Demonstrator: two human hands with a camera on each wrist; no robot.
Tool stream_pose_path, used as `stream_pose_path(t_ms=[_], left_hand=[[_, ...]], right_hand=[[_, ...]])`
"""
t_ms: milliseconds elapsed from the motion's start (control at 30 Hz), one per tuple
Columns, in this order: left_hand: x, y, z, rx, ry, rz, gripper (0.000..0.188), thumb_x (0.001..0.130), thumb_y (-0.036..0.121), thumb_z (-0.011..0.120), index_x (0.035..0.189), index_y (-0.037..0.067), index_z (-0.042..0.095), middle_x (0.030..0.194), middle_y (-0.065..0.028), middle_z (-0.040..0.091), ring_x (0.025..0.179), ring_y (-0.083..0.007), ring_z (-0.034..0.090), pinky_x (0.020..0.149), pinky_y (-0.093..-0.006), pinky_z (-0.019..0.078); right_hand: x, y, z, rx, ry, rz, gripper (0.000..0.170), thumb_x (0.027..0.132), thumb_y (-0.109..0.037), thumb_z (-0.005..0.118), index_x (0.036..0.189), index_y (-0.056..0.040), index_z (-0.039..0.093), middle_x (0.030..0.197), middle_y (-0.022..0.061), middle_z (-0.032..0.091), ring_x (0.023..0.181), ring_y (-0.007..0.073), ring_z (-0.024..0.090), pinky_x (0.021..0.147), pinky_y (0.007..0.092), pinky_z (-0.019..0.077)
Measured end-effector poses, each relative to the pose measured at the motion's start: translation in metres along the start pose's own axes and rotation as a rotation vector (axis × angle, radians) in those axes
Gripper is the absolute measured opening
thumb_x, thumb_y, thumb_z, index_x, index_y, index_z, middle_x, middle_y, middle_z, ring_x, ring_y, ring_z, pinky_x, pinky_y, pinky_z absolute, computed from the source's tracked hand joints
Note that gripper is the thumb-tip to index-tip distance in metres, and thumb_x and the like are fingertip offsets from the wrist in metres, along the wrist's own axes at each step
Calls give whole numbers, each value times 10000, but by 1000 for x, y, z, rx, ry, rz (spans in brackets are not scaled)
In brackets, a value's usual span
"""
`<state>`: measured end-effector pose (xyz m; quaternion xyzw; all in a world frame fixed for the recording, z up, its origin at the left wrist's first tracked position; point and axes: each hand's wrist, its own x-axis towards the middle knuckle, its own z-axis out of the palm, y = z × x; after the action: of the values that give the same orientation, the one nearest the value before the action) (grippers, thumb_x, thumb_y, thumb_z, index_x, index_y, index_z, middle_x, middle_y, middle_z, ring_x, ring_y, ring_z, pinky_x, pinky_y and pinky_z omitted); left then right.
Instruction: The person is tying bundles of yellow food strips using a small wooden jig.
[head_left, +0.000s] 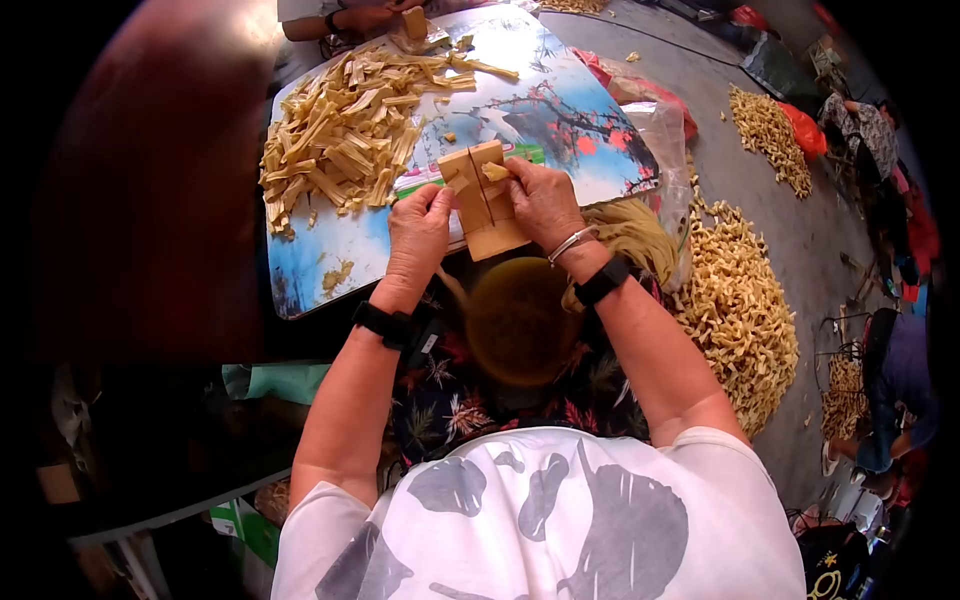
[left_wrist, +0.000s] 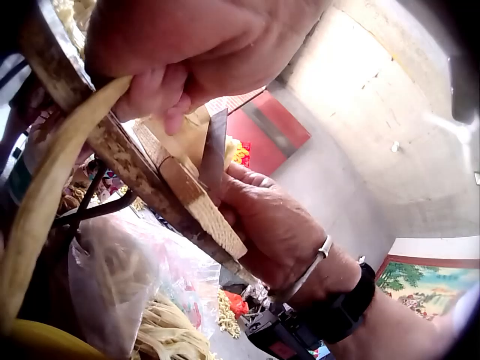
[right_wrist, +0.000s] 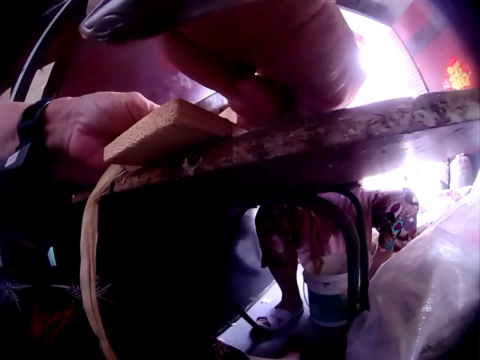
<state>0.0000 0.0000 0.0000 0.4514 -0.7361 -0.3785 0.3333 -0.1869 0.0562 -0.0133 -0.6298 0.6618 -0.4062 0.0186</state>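
Note:
A small wooden board (head_left: 500, 240) lies at the table's front edge, with a thin metal blade (left_wrist: 214, 150) standing up from it. My left hand (head_left: 418, 232) is on the blade's left, its thumb and fingers pinching a pale yellow strip (left_wrist: 52, 184). The strip's long end hangs below the table edge. On the blade's other side my right hand (head_left: 545, 205) pinches a short pale yellow piece (head_left: 495, 172) between thumb and fingers. Below the board, a round yellowish basin (head_left: 525, 320) sits at my lap.
A heap of flat yellow pieces (head_left: 345, 150) covers the table's (head_left: 570, 95) left side. Plastic bags (head_left: 665, 130) and long yellow strips (head_left: 635, 235) are right of the table. Knotted yellow pieces (head_left: 740, 310) are piled on the floor. Another person's arm (head_left: 365, 18) shows across the table.

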Motion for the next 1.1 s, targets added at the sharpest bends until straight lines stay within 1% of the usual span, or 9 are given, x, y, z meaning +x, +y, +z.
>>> stream_pose_path(t_ms=[167,267,367,567,667,867,967,1033,1100], left_hand=[[6,7,1,-174,-23,-82,219,991,169,550,963,8,694,715,29,580,570,-44,419,520,-220,345],[-11,14,-12,-584,-116,-238,236,993,185,530,956,3,675,730,2,599,536,-79,472,516,-266,410],[-28,15,-20,-947,-156,-284,229,1007,175,512,1043,-10,642,768,-3,545,610,-73,460,594,-251,423],[-89,27,-17,-945,-160,-246,163,972,133,610,1079,13,635,872,-23,631,789,-103,580,783,-256,469],[-111,29,-10,-843,-208,-209,139,960,85,619,1078,15,643,889,-24,657,816,-99,606,788,-240,481],[-144,35,13,-718,-311,-141,181,967,145,639,1061,-8,661,950,-4,669,869,-37,578,770,-199,474],[-155,19,14,-543,-223,-409,252,987,291,617,1033,47,664,887,-10,656,816,-99,620,736,-232,516],[-158,5,5,-831,-435,-873,416,982,485,557,963,78,642,893,-38,675,848,-163,662,783,-340,558],[-165,6,4,-1125,-566,-977,364,975,451,587,973,90,634,932,-41,682,865,-174,670,818,-379,562]], right_hand=[[9,4,-26,295,-214,199,123,947,-140,570,983,-48,643,824,174,671,742,310,666,659,395,543],[-17,2,-46,895,-375,584,173,1015,-175,510,1031,-53,631,787,60,659,669,144,637,596,275,524],[-45,-9,-64,1103,-385,619,201,1046,-200,480,1100,-51,604,803,-11,626,669,35,578,586,182,486],[-91,-27,-81,968,-407,664,188,1003,-189,564,1087,-34,628,779,8,661,633,49,590,560,191,483],[-112,-38,-73,573,-261,479,259,926,-216,673,1085,-12,670,653,17,625,581,101,586,549,252,480],[-125,-76,-49,397,-92,32,241,878,-161,680,1089,-44,690,833,145,609,720,310,619,676,373,513],[-135,-83,-49,325,-15,4,183,896,-124,660,1057,-43,690,846,136,622,721,302,634,652,353,518],[-140,-90,-56,262,-56,-61,138,912,-102,640,1027,-37,679,839,149,638,737,322,657,636,369,529],[-152,-96,-55,277,-149,-136,182,851,-61,666,1031,-46,643,827,137,631,741,332,645,655,384,530]])
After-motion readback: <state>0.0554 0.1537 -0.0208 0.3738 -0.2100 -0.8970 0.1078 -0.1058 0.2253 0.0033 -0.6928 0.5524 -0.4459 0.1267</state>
